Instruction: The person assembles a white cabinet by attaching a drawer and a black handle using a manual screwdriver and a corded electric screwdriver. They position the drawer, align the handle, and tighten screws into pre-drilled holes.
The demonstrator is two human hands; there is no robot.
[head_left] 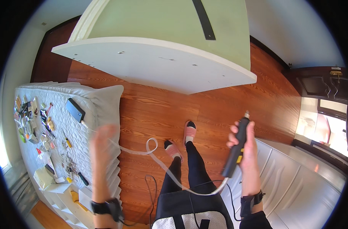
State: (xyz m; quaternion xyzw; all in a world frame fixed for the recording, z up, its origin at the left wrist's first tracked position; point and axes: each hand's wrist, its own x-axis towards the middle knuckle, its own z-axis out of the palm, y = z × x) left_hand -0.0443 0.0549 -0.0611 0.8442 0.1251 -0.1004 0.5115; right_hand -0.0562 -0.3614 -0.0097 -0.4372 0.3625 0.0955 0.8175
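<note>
My right hand [249, 143] is closed around a black electric screwdriver [236, 147] with yellow buttons, its metal tip pointing up and away. From the tool's lower end a white cable [164, 166] hangs across my legs, makes a loop, and runs to my left hand [102, 149]. That hand is smeared by motion over the mattress edge, and whether its fingers hold the cable I cannot tell. Beyond it a dark blue, flat rectangular device [75, 110] lies on the mattress, with a white plug at its near end.
A large white and pale green panelled piece [154, 53] stands ahead, a black strip [204, 21] on it. On the left, the quilted mattress [99, 99] bears several scattered tools and a yellow-handled screwdriver [68, 142]. White panels [281, 168] lie right. Thin black wires hang by my legs.
</note>
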